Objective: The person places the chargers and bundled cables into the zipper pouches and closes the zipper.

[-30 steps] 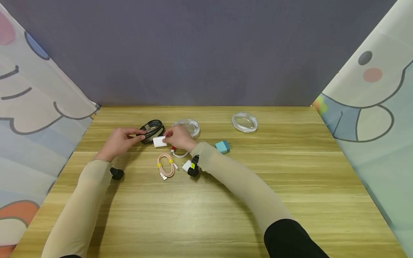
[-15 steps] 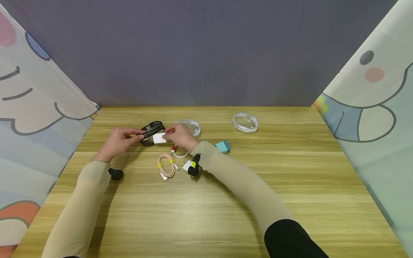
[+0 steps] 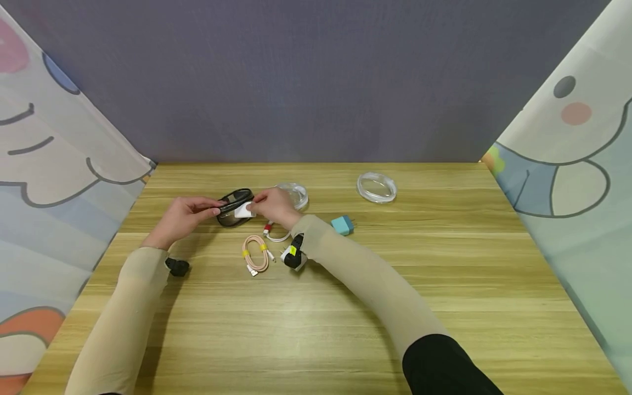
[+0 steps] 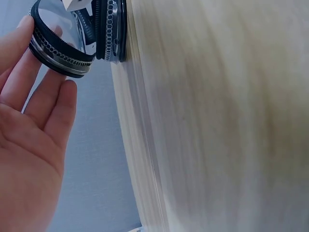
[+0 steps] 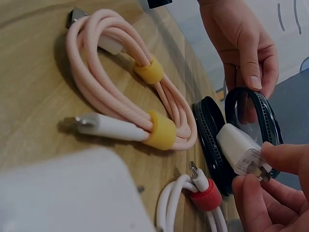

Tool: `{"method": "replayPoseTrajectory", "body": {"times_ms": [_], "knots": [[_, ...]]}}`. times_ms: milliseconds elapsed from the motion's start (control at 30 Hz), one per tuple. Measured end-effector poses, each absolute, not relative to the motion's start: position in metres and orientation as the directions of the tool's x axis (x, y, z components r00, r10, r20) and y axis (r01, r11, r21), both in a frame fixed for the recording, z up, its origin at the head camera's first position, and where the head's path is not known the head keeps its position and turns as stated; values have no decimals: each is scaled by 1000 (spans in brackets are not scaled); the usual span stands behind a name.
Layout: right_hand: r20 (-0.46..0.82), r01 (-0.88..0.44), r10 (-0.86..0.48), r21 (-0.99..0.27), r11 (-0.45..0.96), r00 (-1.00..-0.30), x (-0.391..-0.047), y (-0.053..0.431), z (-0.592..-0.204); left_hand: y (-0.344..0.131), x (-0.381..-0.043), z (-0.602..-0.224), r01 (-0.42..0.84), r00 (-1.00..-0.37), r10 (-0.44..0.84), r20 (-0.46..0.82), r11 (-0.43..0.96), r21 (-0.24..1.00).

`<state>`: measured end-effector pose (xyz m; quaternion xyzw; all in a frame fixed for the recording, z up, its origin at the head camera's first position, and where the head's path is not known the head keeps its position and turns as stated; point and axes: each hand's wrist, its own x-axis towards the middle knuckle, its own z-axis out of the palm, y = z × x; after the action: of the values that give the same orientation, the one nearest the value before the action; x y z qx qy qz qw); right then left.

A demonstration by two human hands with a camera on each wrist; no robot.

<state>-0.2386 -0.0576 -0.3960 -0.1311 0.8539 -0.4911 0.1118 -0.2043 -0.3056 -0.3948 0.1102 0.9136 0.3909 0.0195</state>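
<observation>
My left hand (image 3: 175,219) pinches the raised half of a round clear case with a black zip-like rim (image 3: 237,193) between thumb and fingers. In the left wrist view, the case (image 4: 63,57) stands open, its two halves angled apart. My right hand (image 3: 276,207) pinches a white charger plug (image 3: 243,210) by its prong end. From the right wrist view, the charger (image 5: 239,147) is between the two halves, its far end inside the opening and its metal prongs toward my right fingertips.
Near my hands lie a pink cable with yellow ties (image 3: 254,254), a white cable with a red tie (image 3: 267,228) and another white charger (image 3: 286,254). A blue charger (image 3: 342,225) and two clear round cases with white rims, one at the back right (image 3: 377,188), are farther right.
The charger in my right hand has tilted and moved slightly up into the opening of the black-rimmed case. The case has shifted a little right and its raised half stands more upright.
</observation>
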Motion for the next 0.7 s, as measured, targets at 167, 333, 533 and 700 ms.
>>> {"method": "replayPoseTrajectory", "body": {"times_ms": [167,333,533,700], "knots": [[-42,-133,-327,-860,493,-944,-240,-62,-400,-306,-204,-395,185,-973,228,40,660,728],[-26,-139,-322,-867,479,-946,-239,-64,-402,-306,-205,-395,180,-973,228,34,661,728],[-23,-123,-287,-867,482,-958,-239,-65,-404,-306,-205,-397,176,-972,232,24,662,729],[10,-155,-268,-835,527,-963,-239,-65,-404,-306,-204,-396,177,-971,239,21,653,737]]}}
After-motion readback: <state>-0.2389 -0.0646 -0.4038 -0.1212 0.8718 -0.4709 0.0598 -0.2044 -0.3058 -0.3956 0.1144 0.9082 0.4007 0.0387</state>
